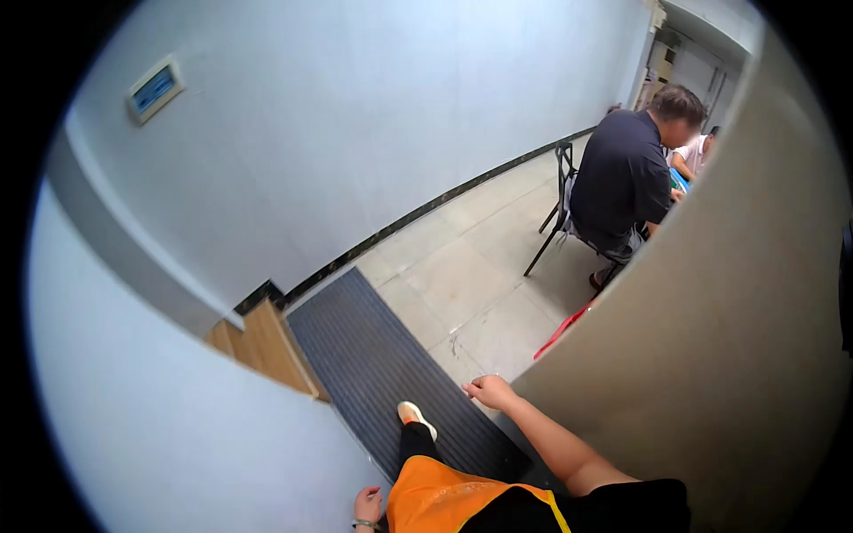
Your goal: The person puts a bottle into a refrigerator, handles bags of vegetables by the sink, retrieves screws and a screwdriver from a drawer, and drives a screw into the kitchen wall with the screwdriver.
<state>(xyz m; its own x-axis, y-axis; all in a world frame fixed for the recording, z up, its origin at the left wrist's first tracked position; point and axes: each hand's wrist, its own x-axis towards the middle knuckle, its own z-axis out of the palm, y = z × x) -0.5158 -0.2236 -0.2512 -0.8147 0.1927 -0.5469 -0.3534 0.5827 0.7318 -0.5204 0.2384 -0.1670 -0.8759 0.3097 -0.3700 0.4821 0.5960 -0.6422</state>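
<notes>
My right hand [489, 391] is held out in front of the body, over the edge of the dark ribbed mat [378, 346], its fingers loosely curled with nothing visible in them. Low in the view my left hand [368, 504] hangs beside the orange apron [444, 497], close to the pale wall; a band circles its wrist. The fingers look bent, and what they hold, if anything, is too small to make out. One foot in a light shoe [417, 417] rests on the mat.
Wooden steps [271, 346] adjoin the mat on the left. A brownish wall [702, 311] rises at the right. Beyond it a person in a dark shirt [622, 178] sits on a black chair [562, 191], with another person [691, 158] farther back. A red item [562, 332] lies low beside the wall.
</notes>
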